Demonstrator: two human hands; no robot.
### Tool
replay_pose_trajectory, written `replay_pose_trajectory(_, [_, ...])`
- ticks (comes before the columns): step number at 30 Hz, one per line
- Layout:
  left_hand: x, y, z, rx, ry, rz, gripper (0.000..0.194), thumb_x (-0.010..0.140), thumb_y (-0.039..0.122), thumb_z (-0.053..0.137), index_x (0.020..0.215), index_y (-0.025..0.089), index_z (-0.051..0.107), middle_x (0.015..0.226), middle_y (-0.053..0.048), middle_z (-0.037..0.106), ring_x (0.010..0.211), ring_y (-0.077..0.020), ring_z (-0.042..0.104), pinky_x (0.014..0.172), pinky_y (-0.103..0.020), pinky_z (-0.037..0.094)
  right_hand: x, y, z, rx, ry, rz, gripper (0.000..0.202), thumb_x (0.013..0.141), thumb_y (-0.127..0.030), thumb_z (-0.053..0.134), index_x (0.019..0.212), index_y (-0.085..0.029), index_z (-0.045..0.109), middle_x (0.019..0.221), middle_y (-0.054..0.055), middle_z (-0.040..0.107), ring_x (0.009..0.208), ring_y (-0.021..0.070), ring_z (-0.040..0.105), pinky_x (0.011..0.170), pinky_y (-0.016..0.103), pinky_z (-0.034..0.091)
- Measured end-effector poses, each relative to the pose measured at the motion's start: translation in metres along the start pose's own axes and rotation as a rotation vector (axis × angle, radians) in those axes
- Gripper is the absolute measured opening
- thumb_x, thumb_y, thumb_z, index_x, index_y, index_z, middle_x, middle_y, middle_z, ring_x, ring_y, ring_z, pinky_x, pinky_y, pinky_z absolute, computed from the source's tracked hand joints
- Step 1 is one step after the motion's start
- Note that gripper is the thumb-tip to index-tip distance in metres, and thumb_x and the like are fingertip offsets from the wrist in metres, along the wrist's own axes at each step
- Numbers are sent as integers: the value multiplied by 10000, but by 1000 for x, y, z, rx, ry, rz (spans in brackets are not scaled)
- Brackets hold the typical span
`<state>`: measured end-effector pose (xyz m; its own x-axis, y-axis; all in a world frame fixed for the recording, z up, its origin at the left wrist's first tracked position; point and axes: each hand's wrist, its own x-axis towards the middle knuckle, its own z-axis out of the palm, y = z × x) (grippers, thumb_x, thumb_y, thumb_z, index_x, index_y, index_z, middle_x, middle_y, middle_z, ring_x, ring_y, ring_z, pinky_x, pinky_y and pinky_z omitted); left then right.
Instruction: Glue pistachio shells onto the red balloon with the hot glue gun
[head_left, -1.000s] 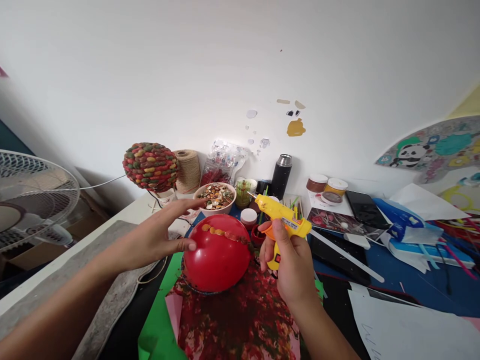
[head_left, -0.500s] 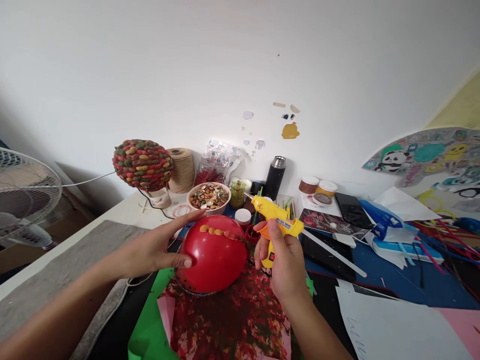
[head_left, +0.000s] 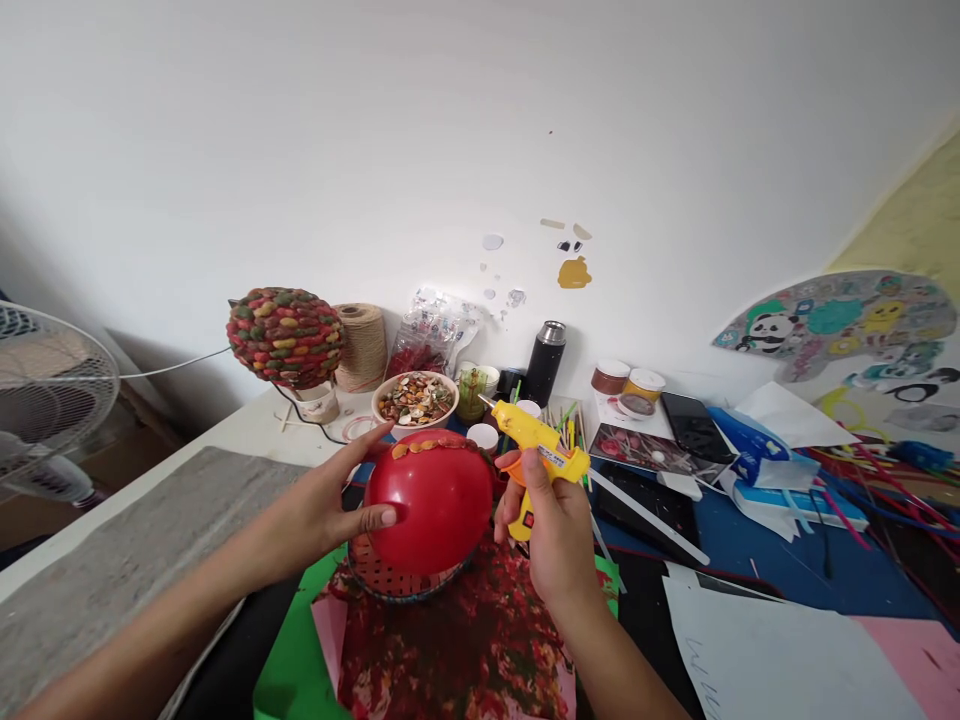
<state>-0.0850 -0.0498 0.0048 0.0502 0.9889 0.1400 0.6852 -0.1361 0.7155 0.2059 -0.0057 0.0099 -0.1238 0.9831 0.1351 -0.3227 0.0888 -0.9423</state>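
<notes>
My left hand (head_left: pixel 326 515) grips the left side of a shiny red balloon (head_left: pixel 431 510), its thumb on the near face and its fingers at the back. A row of small orange and red shell-like pieces (head_left: pixel 427 444) runs across the balloon's top. Below it, a dark-rimmed basket (head_left: pixel 373 573) with holes in its wall shows. My right hand (head_left: pixel 559 535) is wrapped round the handle of a yellow glue gun (head_left: pixel 525 430), a finger at its orange trigger. The nozzle points up and left, apart from the balloon. A whitish glue stick (head_left: pixel 649 515) sticks out of the gun's rear.
Paint-stained paper (head_left: pixel 450 660) lies under the basket. Behind stand a bowl (head_left: pixel 384 425) of mixed shell-like pieces, a twine spool (head_left: pixel 361 345), a decorated ball (head_left: pixel 285 338) and a black flask (head_left: pixel 545 362). A phone (head_left: pixel 694 425) and papers lie right; a fan (head_left: pixel 52 390) stands left.
The balloon has tipped away from me, so its row of pieces sits nearer the top edge and more of the basket shows. The glue gun has shifted slightly left.
</notes>
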Motion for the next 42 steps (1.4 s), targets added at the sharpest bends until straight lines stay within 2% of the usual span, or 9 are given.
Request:
replay_pose_trajectory(6, [-5,-10,10,-50,30,18,1048,948,781,772,1810,323,390,1712,-198,629,1516,-452,658,1200,-600,593,-1,3,4,-32,-21,-12,714,939,-892,731,932,-179,774,526,9,691,449,193,665,542,298,496])
replay_pose_trajectory(9, [-6,-17,13,-140,12,10,1064,970,768,756,1838,335,320,1781,-204,547,1537,-458,640,1190,-590,609,-1,7,4,-28,-43,-6,715,935,-894,735,946,-181,778,552,24,724,513,221,729,585,311,536])
replay_pose_trajectory(13, [-10,-21,13,-214,-57,6,1157,948,804,763,1864,337,232,1864,-190,418,1604,-473,565,1248,-601,557,-1,9,4,-53,-58,8,734,942,-906,712,948,-177,796,564,45,745,534,223,723,592,318,549])
replay_pose_trajectory(17, [-14,-21,13,-226,-74,-58,1219,917,824,786,1868,328,207,1865,-194,414,1584,-456,595,1218,-548,595,-3,5,6,-40,-89,7,695,945,-885,731,952,-192,781,600,42,767,561,240,765,659,350,616])
replay_pose_trajectory(22, [-16,-17,17,-156,3,-98,1164,911,802,802,1845,329,293,1814,-210,497,1569,-462,611,1227,-604,576,-3,5,7,-18,-106,4,668,944,-869,746,947,-202,762,629,35,770,557,244,777,662,366,650])
replay_pose_trajectory(27, [-20,-11,21,-94,84,-71,1061,954,791,753,1823,327,358,1704,-212,635,1435,-459,728,1139,-601,639,-3,4,7,-6,-102,-1,663,937,-868,755,951,-206,754,658,37,782,518,229,751,583,344,622])
replay_pose_trajectory(33, [-22,-10,21,-12,108,-93,1021,971,816,703,1802,300,409,1620,-212,710,1371,-471,765,1114,-631,643,-3,0,8,-20,-77,-10,677,928,-874,764,934,-197,765,610,35,775,549,233,769,657,353,629])
replay_pose_trajectory(39, [-24,-13,21,-76,63,-47,1025,978,796,725,1813,308,387,1774,-201,557,1550,-484,623,1245,-657,547,-2,2,7,8,-72,9,679,907,-869,794,946,-192,767,660,48,798,494,218,747,563,335,613])
replay_pose_trajectory(42, [-26,-12,18,-140,31,-27,1035,978,769,751,1826,332,350,1842,-174,463,1594,-481,575,1253,-636,550,-2,3,7,17,-59,5,665,903,-856,811,929,-193,767,645,40,791,479,210,741,541,321,610])
